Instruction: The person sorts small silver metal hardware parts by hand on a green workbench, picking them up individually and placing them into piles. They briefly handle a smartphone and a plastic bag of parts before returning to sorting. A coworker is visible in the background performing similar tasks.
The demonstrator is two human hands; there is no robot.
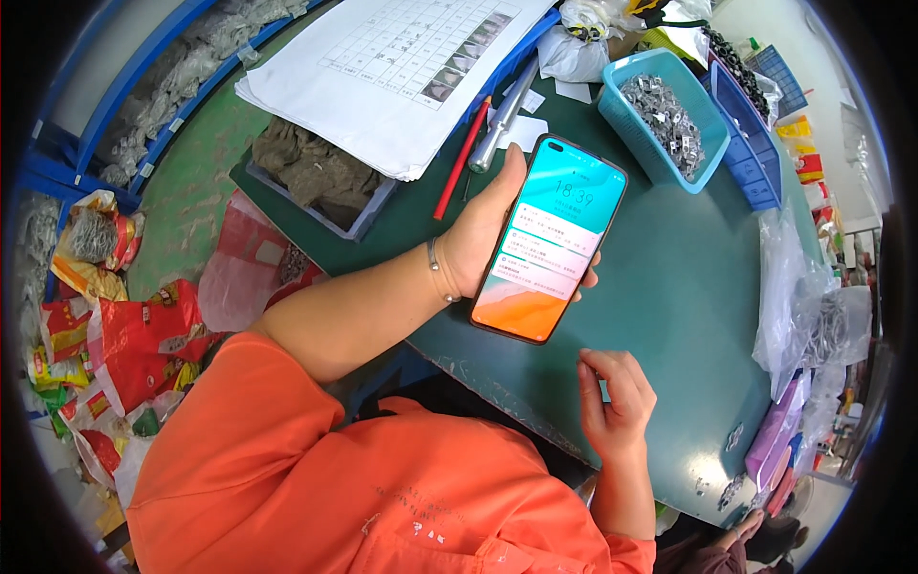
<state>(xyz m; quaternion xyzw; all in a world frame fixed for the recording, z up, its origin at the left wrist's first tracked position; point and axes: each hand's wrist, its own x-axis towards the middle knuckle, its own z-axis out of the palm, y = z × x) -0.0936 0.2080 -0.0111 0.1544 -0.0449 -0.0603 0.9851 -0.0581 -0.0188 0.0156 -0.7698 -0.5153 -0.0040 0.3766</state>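
Observation:
My left hand (480,222) is wrapped round a smartphone (550,244), holding it tilted above the green tabletop (688,316). The phone's screen is lit, with a teal and orange background and several white notification panels. Fingertips show along the phone's right edge. My right hand (620,397) hovers over the table's near edge, just below the phone. Its fingers are curled in, with thumb and index tips close together and nothing visible between them. A metal bracelet (440,268) circles my left wrist.
A light-blue basket (612,105) of small metal parts stands at the far right, beside a blue bin (751,158). Papers (316,67), a red pen (461,163) and a metal-handled tool (502,120) lie at the far left. A tray holds brown cloth (316,172). Another person's hand (751,524) shows lower right.

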